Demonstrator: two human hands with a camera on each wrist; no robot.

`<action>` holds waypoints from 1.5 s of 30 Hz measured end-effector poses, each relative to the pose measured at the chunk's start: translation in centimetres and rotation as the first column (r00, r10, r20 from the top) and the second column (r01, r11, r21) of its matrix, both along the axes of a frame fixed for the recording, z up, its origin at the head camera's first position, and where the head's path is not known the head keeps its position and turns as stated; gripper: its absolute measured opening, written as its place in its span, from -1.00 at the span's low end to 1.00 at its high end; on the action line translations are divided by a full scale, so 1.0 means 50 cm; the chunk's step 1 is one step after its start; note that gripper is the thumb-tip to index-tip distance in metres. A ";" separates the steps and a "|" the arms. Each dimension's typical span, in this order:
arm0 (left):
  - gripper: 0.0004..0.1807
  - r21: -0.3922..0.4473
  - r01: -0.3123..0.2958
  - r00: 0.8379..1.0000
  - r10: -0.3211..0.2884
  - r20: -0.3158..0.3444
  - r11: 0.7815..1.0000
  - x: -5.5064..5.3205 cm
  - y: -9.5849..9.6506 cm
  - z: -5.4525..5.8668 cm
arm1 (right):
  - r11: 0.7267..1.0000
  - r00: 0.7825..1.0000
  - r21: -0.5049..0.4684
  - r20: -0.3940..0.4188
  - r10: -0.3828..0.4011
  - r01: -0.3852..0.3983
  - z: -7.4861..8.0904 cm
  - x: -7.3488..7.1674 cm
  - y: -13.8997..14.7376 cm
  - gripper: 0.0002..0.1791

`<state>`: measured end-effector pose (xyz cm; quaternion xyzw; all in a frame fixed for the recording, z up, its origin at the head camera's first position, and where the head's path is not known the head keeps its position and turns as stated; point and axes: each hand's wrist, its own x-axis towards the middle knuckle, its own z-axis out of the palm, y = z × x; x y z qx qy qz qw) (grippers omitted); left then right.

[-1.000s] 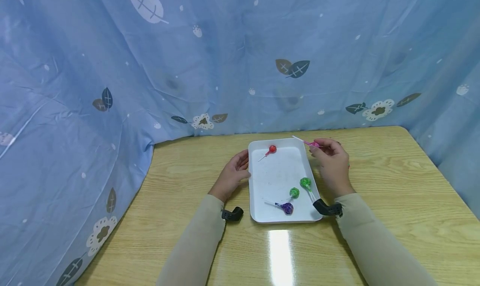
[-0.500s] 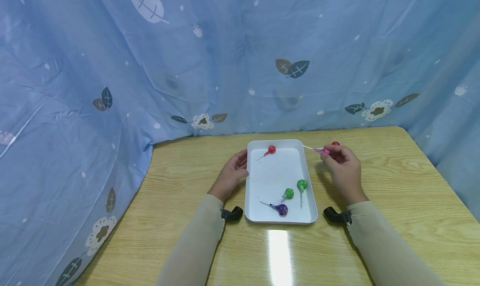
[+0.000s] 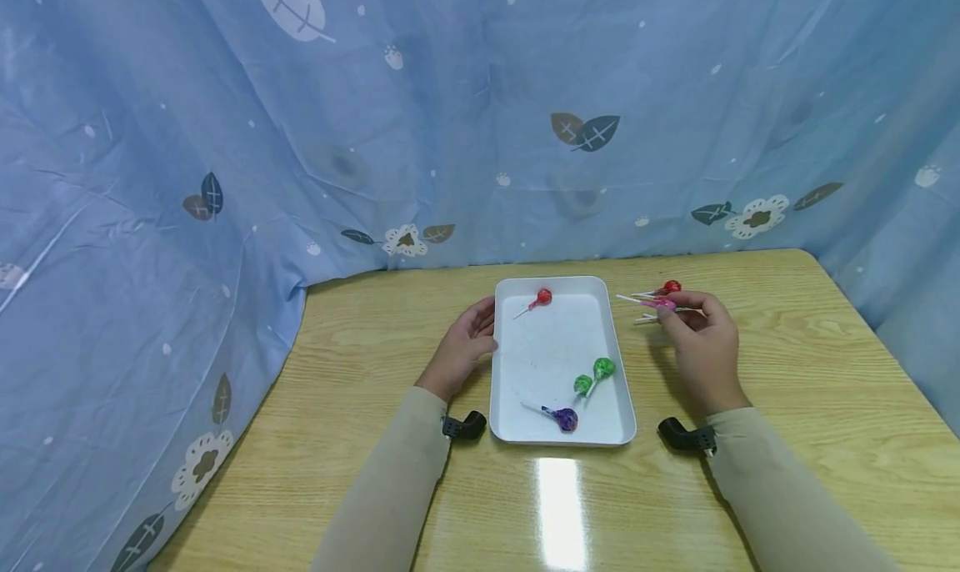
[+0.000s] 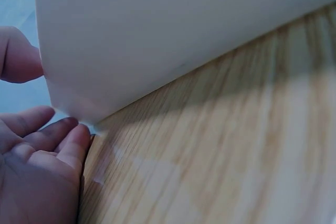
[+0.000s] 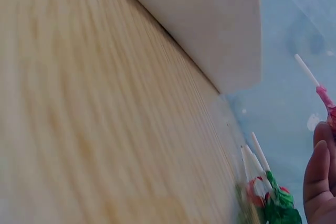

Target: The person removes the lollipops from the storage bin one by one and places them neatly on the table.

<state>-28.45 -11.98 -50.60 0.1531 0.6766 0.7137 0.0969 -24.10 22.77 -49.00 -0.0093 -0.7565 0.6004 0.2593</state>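
Observation:
My right hand (image 3: pixel 708 351) pinches a pink lollipop (image 3: pixel 665 304) by its wrapped head, its white stick pointing left toward the tray; the right wrist view catches only part of this lollipop (image 5: pixel 323 94). Just behind it a red lollipop (image 3: pixel 672 287) lies on the table. Low in the right wrist view a green lollipop (image 5: pixel 282 211) sits among other sticks, mostly hidden from the head view by the hand. At the left side of a white tray (image 3: pixel 498 388), my left hand (image 3: pixel 459 353) rests with loosely bent fingers, thumb at the rim.
Inside the tray lie a red lollipop (image 3: pixel 543 297), a larger green lollipop (image 3: pixel 603 368), a smaller green one and a purple lollipop (image 3: pixel 566 420). A wooden table (image 3: pixel 360 388) carries everything. Blue patterned curtain (image 3: pixel 450 138) hangs along its back and left.
My right hand has carried the pink lollipop from over the tray's right edge rightward, beside the other lollipops. The tray has shifted slightly left, and the green lollipops have rolled. My left hand stays put.

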 end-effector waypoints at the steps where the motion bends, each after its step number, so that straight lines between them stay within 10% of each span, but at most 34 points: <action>1: -0.17 0.001 -0.001 1.000 0.001 0.002 1.000 0.000 0.000 0.000 | 1.000 1.000 -0.009 -0.008 -0.010 0.010 0.002 0.002 0.003 -0.66; 20: -0.19 0.009 0.016 1.000 -0.016 0.006 1.000 -0.001 0.000 0.002 | 0.992 0.994 0.097 0.064 -0.092 0.086 -0.008 0.021 0.058 -0.67; 31: -0.21 0.018 0.038 0.998 -0.038 0.042 0.999 0.020 0.002 0.043 | 0.984 0.986 0.179 0.157 -0.052 0.023 -0.006 0.033 0.067 -0.66; 45: -0.20 0.022 0.003 1.000 -0.003 0.016 1.000 0.002 0.001 0.003 | 0.955 0.973 0.296 0.224 -0.053 -0.016 -0.016 0.030 0.078 -0.65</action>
